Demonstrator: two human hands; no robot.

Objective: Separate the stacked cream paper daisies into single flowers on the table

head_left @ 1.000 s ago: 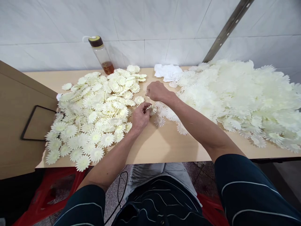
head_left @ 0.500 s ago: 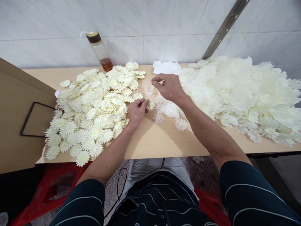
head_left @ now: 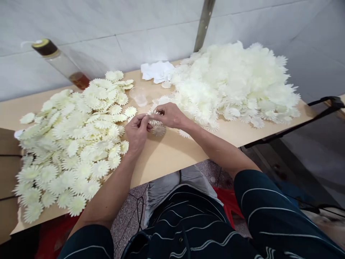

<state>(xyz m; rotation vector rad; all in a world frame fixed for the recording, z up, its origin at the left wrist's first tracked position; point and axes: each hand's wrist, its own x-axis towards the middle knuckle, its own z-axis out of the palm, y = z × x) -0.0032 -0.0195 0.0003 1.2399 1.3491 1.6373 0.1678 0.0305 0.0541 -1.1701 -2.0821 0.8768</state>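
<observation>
My left hand pinches a pale cream artificial flower at its left edge, just above the table. My right hand meets it from the other side, its thumb and fingers closed at the flower's middle and partly covering it. Whether a smaller piece sits between the right fingertips is hidden. Another single flower lies on the table just below the hands. Behind them stands a small clear plastic cup, its contents hard to make out.
To the left spreads a heap of layered cream flowers; a larger heap of thin white petal pieces covers the right. A bottle of brown liquid leans by the wall. White crumpled paper lies at the back, and a cardboard box stands far left.
My right hand has come down from near the cup to the flower in my left hand, so both hands now meet there. The view has turned to the right.
</observation>
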